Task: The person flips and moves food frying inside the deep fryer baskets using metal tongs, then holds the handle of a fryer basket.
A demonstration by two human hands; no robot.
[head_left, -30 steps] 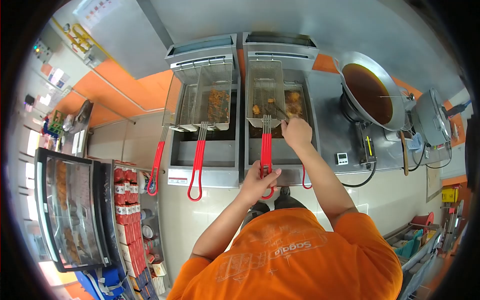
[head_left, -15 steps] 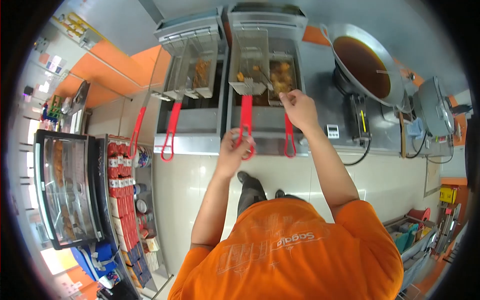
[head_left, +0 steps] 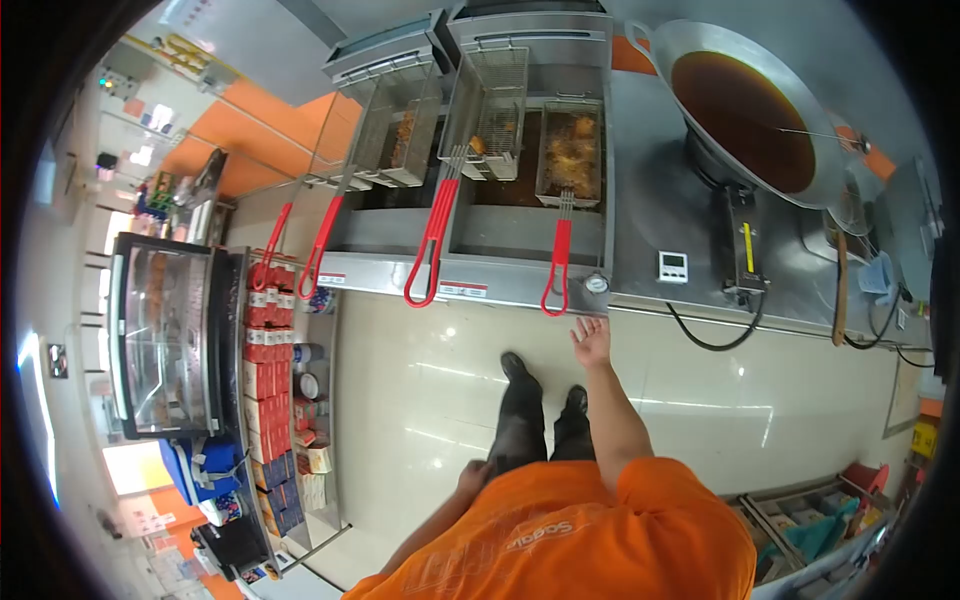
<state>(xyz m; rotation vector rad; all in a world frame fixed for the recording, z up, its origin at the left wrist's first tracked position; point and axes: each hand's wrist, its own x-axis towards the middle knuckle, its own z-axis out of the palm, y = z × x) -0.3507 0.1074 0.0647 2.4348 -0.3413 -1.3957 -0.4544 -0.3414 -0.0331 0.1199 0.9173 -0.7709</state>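
Observation:
My right hand (head_left: 591,341) is open, fingers spread, holding nothing. It hovers off the fryer's front edge, just below a round dial (head_left: 596,284) and near the red handle (head_left: 556,268) of the right fry basket. That basket (head_left: 571,158) sits low in bubbling oil with golden pieces of food in it. To its left, a raised fry basket (head_left: 487,112) holds a few small golden pieces. Another raised basket (head_left: 402,128) farther left has thin orange-brown pieces. My left hand (head_left: 474,479) hangs beside my thigh, its fingers too hidden to make out.
A large wok (head_left: 655,62) of brown liquid stands on a burner to the right. A white timer (head_left: 673,266) and a black hose (head_left: 715,346) are on that side. Left of me are a shelf with red boxes (head_left: 268,390) and a glass display case (head_left: 165,335).
Both hands have come away from the fryer: my right from the right basket, my left from the middle basket's handle down to my side. The view has shifted.

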